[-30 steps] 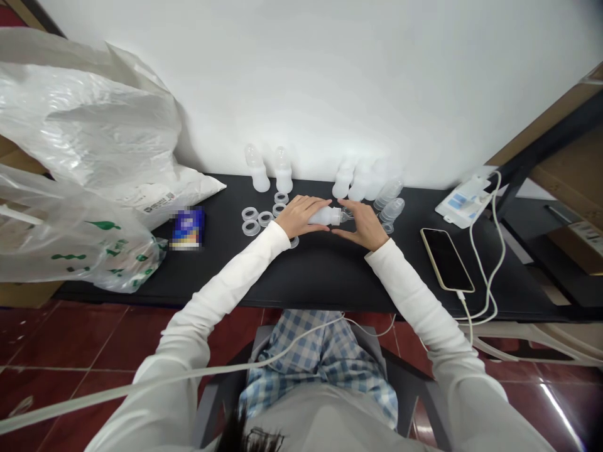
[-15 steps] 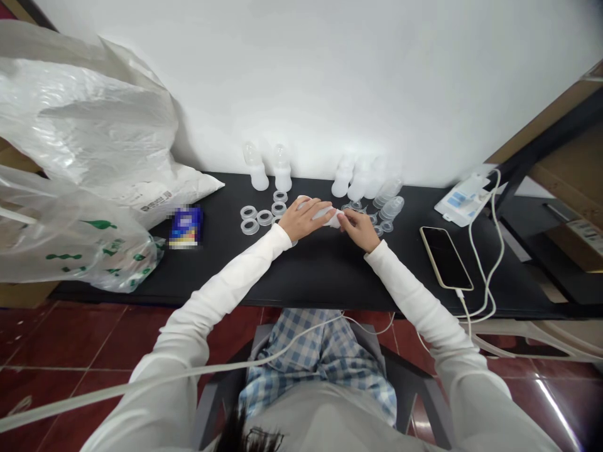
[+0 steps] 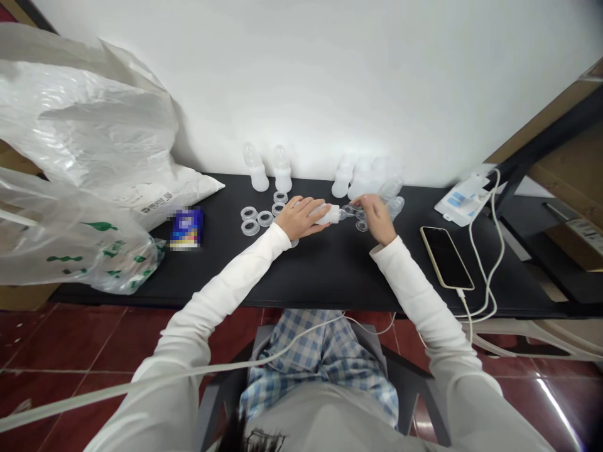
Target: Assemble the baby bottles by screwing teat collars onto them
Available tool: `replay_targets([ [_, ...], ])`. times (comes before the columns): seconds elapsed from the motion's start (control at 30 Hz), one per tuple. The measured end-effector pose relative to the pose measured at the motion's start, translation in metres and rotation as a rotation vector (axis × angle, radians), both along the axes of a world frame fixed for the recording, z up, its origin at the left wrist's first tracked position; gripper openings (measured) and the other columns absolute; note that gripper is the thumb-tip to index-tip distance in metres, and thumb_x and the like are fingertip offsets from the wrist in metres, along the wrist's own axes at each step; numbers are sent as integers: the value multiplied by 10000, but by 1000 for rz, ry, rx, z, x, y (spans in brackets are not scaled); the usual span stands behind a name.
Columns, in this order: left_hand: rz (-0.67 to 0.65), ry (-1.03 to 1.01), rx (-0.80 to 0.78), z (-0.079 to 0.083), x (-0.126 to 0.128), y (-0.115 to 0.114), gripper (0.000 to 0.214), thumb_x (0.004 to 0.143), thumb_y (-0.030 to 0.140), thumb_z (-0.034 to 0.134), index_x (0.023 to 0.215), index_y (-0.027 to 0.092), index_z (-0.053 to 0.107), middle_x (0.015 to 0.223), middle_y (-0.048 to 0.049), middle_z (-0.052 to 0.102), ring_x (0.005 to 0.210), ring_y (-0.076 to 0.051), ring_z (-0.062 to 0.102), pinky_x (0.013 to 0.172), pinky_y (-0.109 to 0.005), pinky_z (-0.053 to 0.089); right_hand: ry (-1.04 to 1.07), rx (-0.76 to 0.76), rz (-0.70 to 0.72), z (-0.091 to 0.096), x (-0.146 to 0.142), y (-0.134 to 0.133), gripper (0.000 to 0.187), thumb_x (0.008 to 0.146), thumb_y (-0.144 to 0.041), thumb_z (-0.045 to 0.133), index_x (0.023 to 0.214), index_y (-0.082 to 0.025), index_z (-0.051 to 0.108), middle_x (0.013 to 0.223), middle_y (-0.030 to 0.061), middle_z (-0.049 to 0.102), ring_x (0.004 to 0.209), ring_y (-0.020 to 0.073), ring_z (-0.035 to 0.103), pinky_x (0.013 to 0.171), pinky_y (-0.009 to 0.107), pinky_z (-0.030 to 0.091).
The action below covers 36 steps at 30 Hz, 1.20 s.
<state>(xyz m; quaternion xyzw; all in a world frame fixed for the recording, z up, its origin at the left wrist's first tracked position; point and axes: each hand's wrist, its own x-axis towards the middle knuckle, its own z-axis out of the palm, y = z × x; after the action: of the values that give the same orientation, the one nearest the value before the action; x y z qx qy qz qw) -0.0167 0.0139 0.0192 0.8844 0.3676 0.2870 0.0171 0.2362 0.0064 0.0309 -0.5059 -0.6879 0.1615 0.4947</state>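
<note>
My left hand (image 3: pixel 301 216) is wrapped round a white baby bottle (image 3: pixel 332 215) that lies on its side, neck to the right. A clear teat (image 3: pixel 346 213) shows at the neck; I cannot tell whether it is fixed in it. My right hand (image 3: pixel 377 216) is just right of the bottle, above several small clear teats (image 3: pixel 361 225). Its fingers are bent and blurred, so what they hold, if anything, is unclear. Left of my left hand lie several clear collar rings (image 3: pixel 250 226). Behind stand two capped bottles (image 3: pixel 282 169) and several uncapped white bottles (image 3: pixel 342 181).
Clear dome caps (image 3: pixel 394 207) lie right of the teats. A phone (image 3: pixel 446 257) on a charging cable (image 3: pixel 490 276) and a white power strip (image 3: pixel 464 198) are at the right. Plastic bags (image 3: pixel 94 125) and a blue packet (image 3: pixel 186 227) take the left of the black table (image 3: pixel 330 276).
My right hand has left the bottle's neck and moved right and slightly up, over the clear parts. The neck now shows. My left hand keeps the bottle, barely moved left.
</note>
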Motion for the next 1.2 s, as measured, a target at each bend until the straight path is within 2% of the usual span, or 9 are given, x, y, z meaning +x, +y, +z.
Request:
replay_targets([
  [0.1,45,-14,65,-2,-8,5,486,893,561,600,1230,219,671,1224,-161,703,1131,-315,655,991,-467,443,-302,239,-497,5,28,6,497,925,-643,489,951,-172,646,1061,180,609,1006,304,563,889,494,446],
  [0.17,63,-10,139,-3,-11,7,480,909,549,588,1231,201,662,1206,-168,706,1111,-304,664,964,-448,451,-430,180,-710,4,43,9,450,922,-564,536,1021,-133,617,1110,235,585,1027,325,541,876,505,428],
  [0.33,79,42,289,-7,-13,10,462,941,500,575,1260,171,633,1199,-180,705,1077,-289,677,926,-430,471,-583,-188,-799,7,52,7,243,847,-339,642,972,-148,560,953,128,606,886,272,584,835,446,447],
  [0.43,92,50,309,-8,-14,10,457,943,478,583,1285,177,618,1219,-172,697,1076,-283,677,942,-432,471,-524,-120,-837,17,47,3,200,850,-309,582,981,-164,538,943,101,611,851,253,593,828,425,454],
  [0.5,90,40,321,-8,-14,10,476,940,494,582,1287,171,620,1210,-167,704,1063,-277,681,944,-424,472,-461,34,-776,20,40,-1,178,888,-291,487,1010,-171,536,952,98,626,838,238,593,828,414,454],
  [0.7,24,3,269,-6,-12,8,549,910,573,587,1288,178,631,1151,-148,725,981,-258,693,894,-400,484,-365,460,-261,-6,0,-13,333,1001,-330,293,998,-194,596,914,77,649,823,202,600,809,361,458],
  [0.87,-110,-54,97,0,-5,-1,548,863,577,654,1247,187,647,1143,-129,732,1011,-248,697,883,-379,492,-426,563,-31,-27,-20,-12,394,1013,-437,339,1049,-191,645,853,69,649,751,200,563,753,362,451],
  [1.03,-191,-204,-325,18,1,-16,525,781,527,743,1161,174,660,1129,-95,739,983,-230,705,904,-365,508,-397,721,20,-32,-25,-10,429,1035,-421,295,992,-188,653,796,58,633,730,194,562,683,352,460],
  [1.2,-306,-412,-896,30,2,-16,540,742,571,730,1074,152,654,865,-47,747,757,-186,705,714,-308,537,-236,732,-43,-35,-40,-14,459,1048,-392,225,973,-194,633,785,48,623,715,183,583,635,342,477],
])
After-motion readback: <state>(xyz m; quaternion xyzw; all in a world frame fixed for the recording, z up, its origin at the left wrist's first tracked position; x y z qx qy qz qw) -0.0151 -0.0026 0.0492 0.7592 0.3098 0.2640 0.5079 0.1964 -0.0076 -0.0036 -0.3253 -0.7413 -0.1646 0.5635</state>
